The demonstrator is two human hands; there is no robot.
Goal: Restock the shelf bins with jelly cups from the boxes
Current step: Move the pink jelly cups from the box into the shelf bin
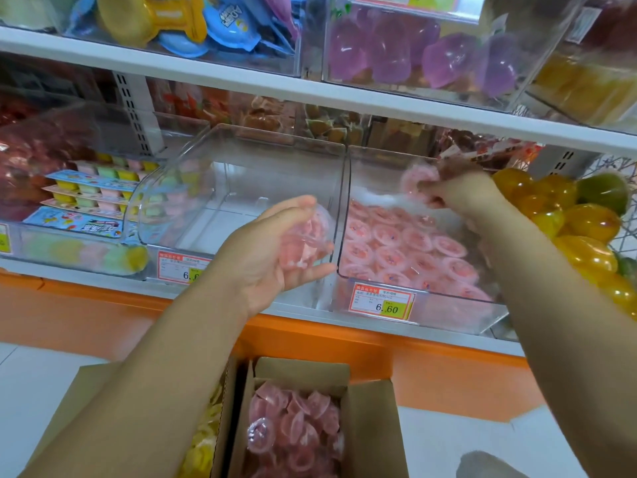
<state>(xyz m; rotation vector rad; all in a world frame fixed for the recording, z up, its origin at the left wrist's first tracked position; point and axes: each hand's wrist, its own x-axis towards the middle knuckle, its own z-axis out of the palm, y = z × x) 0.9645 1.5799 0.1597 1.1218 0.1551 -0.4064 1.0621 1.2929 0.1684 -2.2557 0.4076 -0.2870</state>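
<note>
Nearest, low down: open cardboard box [375,426], loose pink jelly cups [296,422] inside. Above it: left hand [275,250], fingers curled round a few pink cups, in front of the lower shelf [86,276]. Further in: right hand [458,194], pinching one pink cup over the clear bin [448,315] layered with pink cups. Beyond, upper shelf [206,75]: purple cups [396,53] in another clear bin

White shelf [103,281]: clear bins [220,188] side by side, the right one holding pink jelly cups [396,250]. Floor [448,432]: open cardboard box [372,408].
</note>
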